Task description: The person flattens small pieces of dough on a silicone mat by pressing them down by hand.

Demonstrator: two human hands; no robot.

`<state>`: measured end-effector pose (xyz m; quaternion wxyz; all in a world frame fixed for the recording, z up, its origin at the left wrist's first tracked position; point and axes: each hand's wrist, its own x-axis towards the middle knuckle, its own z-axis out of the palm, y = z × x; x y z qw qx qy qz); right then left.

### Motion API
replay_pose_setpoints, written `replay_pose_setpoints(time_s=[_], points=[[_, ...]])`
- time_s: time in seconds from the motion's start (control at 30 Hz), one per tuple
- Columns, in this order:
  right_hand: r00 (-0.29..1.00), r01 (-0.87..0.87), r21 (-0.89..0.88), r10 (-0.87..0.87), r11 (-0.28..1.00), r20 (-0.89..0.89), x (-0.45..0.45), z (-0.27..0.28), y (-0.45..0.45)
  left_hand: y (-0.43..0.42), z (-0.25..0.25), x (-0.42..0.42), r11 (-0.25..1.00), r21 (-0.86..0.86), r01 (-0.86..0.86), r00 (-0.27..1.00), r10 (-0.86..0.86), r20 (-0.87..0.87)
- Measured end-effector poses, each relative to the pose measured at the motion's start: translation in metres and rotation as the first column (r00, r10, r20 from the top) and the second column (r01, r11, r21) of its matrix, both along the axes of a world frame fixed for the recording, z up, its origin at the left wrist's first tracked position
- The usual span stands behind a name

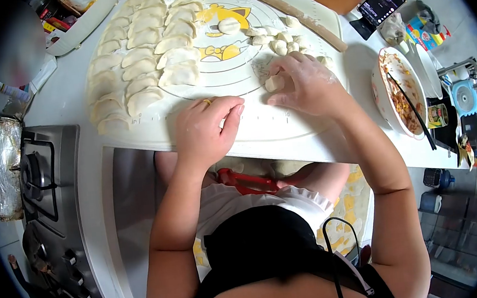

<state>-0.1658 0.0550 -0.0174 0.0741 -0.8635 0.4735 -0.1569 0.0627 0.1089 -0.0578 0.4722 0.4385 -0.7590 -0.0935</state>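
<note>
My right hand [309,83] is over the right side of the white dough mat [234,101], floury, with its thumb and fingers curved around a small dough piece [274,83]. My left hand [207,126] rests at the mat's front edge, its fingers closed and the thumb near the index fingertip. Nothing shows in it, though its underside is hidden. Several small dough pieces [279,46] lie just beyond my right hand. A flattened dough round [229,26] sits farther back. Rows of folded dumplings [143,69] cover the mat's left side.
A wooden rolling pin [301,20] lies at the back right of the mat. To the right stands a bowl of filling [401,92] with black chopsticks [414,111] in it. A phone on a stand [382,6] is behind. The gas stove [48,182] is on the left.
</note>
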Motion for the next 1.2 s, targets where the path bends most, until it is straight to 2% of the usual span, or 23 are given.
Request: replay_pose_setpoints(time_s=[0.03, 0.07, 0.13, 0.17, 0.23, 0.33, 0.47, 0.53, 0.57, 0.63, 0.77, 0.83, 0.87, 0.93, 1.07, 1.2], points=[[1.000, 0.029, -0.094, -0.029, 0.995, 0.009, 0.001, 0.001, 0.002, 0.000, 0.000, 0.000, 1.000, -0.004, 0.000, 1.000, 0.000, -0.002], [1.000, 0.031, -0.093, -0.031, 0.995, 0.007, 0.002, -0.002, 0.002, 0.000, -0.001, -0.001, 1.000, -0.004, 0.002, 1.000, -0.002, -0.004], [0.997, 0.023, -0.036, -0.026, 0.999, -0.078, 0.005, -0.008, -0.001, 0.000, -0.001, -0.001, 1.000, 0.012, -0.003, 1.000, 0.003, -0.003], [0.997, 0.022, -0.036, -0.025, 0.999, -0.077, 0.004, -0.007, -0.003, 0.000, -0.001, -0.001, 1.000, 0.013, -0.004, 1.000, 0.004, -0.002], [0.999, 0.013, 0.108, -0.009, 0.994, -0.039, 0.003, -0.002, -0.007, 0.001, 0.000, 0.000, 1.000, -0.001, 0.003, 1.000, -0.003, 0.002], [0.999, 0.023, 0.030, -0.024, 0.999, 0.040, 0.003, 0.000, -0.004, 0.001, -0.001, -0.001, 1.000, 0.016, 0.003, 1.000, -0.002, -0.013], [0.999, 0.052, 0.071, -0.051, 0.996, -0.009, 0.004, 0.000, -0.012, 0.000, 0.000, 0.000, 1.000, 0.027, -0.004, 1.000, 0.004, 0.004], [0.999, 0.043, -0.064, -0.044, 0.997, -0.019, 0.006, 0.003, -0.022, 0.000, 0.000, -0.001, 1.000, 0.018, 0.003, 1.000, -0.003, -0.001], [0.999, 0.046, -0.061, -0.047, 0.997, -0.016, 0.009, 0.000, -0.028, 0.000, -0.001, -0.001, 1.000, 0.021, 0.006, 1.000, -0.006, 0.002], [0.982, 0.089, -0.181, -0.117, 0.979, -0.150, 0.019, -0.007, -0.042, 0.000, -0.003, -0.001, 0.999, 0.053, 0.001, 1.000, 0.000, -0.009], [0.980, 0.042, -0.231, -0.085, 0.972, -0.180, 0.033, -0.019, -0.051, 0.001, 0.001, 0.000, 0.999, 0.029, -0.019, 0.999, 0.020, -0.027], [0.998, -0.046, -0.070, 0.043, 0.996, -0.041, 0.041, -0.009, -0.036, 0.001, 0.000, 0.000, 1.000, 0.015, -0.023, 0.999, 0.023, -0.029], [0.998, -0.046, -0.067, 0.044, 0.997, -0.041, 0.039, -0.008, -0.031, 0.001, -0.001, 0.000, 1.000, 0.018, -0.023, 0.999, 0.024, -0.029], [0.941, -0.336, -0.081, 0.338, 0.938, 0.006, 0.030, -0.008, -0.018, 0.000, -0.004, 0.000, 1.000, 0.018, -0.010, 0.999, 0.011, -0.047], [0.947, -0.314, 0.058, 0.308, 0.948, 0.091, 0.001, -0.004, 0.001, -0.001, -0.002, 0.001, 1.000, 0.017, 0.011, 0.999, -0.010, -0.043], [0.980, -0.136, 0.005, 0.134, 0.991, 0.145, -0.002, 0.001, 0.013, -0.001, -0.002, -0.001, 1.000, 0.005, 0.028, 0.999, -0.027, -0.026]])
